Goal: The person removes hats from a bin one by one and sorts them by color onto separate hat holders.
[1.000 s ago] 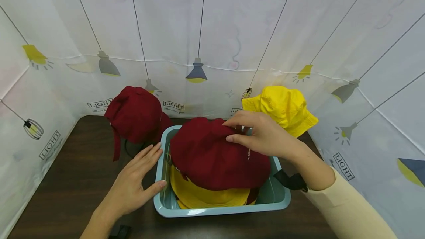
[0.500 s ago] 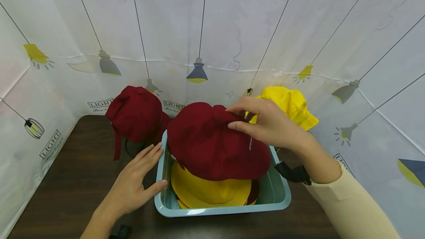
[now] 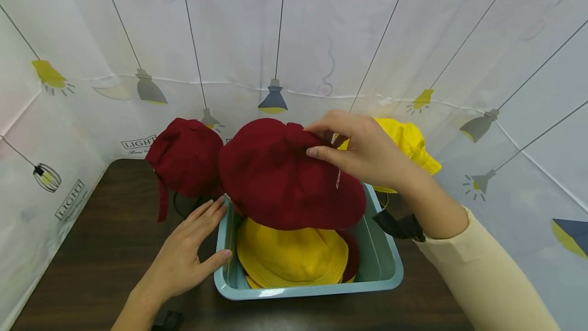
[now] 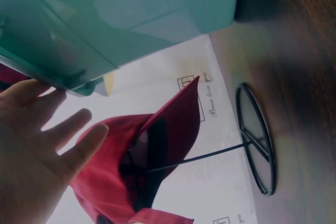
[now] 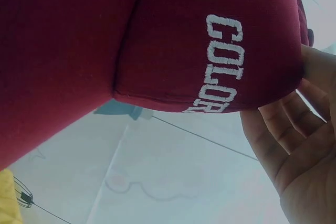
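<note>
My right hand pinches the crown of a dark red baseball cap between thumb and fingers, holding it above the back of the light blue plastic basin. White stitched letters show on the cap's front in the right wrist view, where the hand grips its crown. Inside the basin lies a yellow bucket hat, with more red and yellow fabric showing under it. My left hand rests its spread, straight fingers along the basin's left rim; in the left wrist view the fingers touch the basin wall.
Behind my left hand a second dark red cap hangs on a black wire stand. A yellow bucket hat stands at the back right, partly behind my right hand. A white lamp-patterned cloth encloses the dark wooden table.
The right hand has lifted the red cap up and back out of the basin, baring more of the yellow bucket hat beneath. The left hand has stayed at the rim.
</note>
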Action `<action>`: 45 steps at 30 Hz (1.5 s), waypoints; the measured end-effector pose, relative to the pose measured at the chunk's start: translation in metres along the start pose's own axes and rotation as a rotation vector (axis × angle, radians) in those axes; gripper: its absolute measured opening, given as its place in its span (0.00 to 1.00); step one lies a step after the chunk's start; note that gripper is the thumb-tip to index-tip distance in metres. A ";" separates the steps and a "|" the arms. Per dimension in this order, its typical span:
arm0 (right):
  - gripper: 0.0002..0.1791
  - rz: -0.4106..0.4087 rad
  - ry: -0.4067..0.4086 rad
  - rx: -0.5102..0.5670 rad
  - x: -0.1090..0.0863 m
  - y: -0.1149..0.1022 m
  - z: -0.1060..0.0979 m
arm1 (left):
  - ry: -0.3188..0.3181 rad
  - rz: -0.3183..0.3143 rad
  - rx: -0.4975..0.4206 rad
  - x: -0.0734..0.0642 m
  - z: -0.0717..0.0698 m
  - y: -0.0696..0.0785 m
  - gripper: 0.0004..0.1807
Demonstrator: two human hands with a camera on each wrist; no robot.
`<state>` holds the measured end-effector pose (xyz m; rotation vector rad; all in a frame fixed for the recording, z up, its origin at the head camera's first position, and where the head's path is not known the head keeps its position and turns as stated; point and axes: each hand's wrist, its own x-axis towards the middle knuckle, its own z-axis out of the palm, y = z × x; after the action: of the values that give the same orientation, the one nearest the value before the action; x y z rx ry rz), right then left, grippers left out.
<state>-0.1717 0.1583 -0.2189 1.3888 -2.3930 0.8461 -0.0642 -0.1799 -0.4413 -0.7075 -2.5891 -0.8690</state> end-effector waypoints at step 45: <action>0.14 0.151 0.121 0.071 0.118 0.025 0.053 | 0.000 0.003 -0.012 0.000 -0.001 -0.001 0.47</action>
<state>-0.2499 0.0527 -0.2136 1.1559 -2.4196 1.0318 -0.0643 -0.1810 -0.4407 -0.7146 -2.5844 -0.8837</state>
